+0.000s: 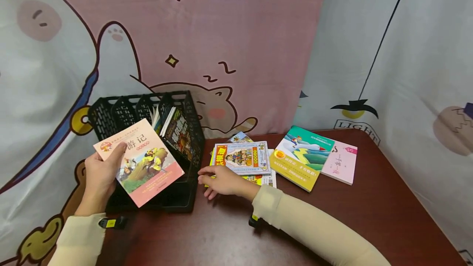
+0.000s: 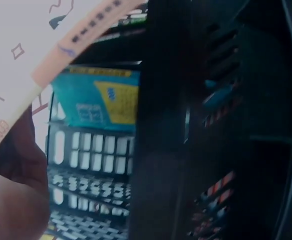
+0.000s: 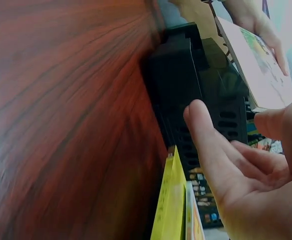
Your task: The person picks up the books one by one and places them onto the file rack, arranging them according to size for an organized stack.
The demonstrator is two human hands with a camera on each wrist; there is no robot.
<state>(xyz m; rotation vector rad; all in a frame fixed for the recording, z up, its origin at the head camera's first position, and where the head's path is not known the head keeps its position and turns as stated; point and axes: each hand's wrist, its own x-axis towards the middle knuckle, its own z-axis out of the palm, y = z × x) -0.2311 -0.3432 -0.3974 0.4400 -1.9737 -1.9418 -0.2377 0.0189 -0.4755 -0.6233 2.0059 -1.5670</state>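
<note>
Pink and white cartoon cloth [image 1: 266,32] hangs behind a brown desk [image 1: 218,239]. On the left stands a black rack [image 1: 197,134] with slots. A dark book [image 1: 180,136] leans in one slot and could flop over if something bumps it. Just right of the rack sits a messy pile of books [image 1: 244,159], which could slide if the right sleeve [image 1: 314,221] or a finger knocks it. Up in the air, tilted in front of the rack, is the peach storybook [image 1: 148,165]. Its low corner might catch on the rack's front edge and bend. Farther right, a green and yellow book [image 1: 301,159] lies partly over a thin pink book [image 1: 341,163]. The left grip [image 1: 99,175] pinches the peach storybook near one side, so the far end could swing down if the thumb goes loose. The right grip [image 1: 225,182] is loosely spread and holds nothing; whether it touches the pile is hard to tell.
</note>
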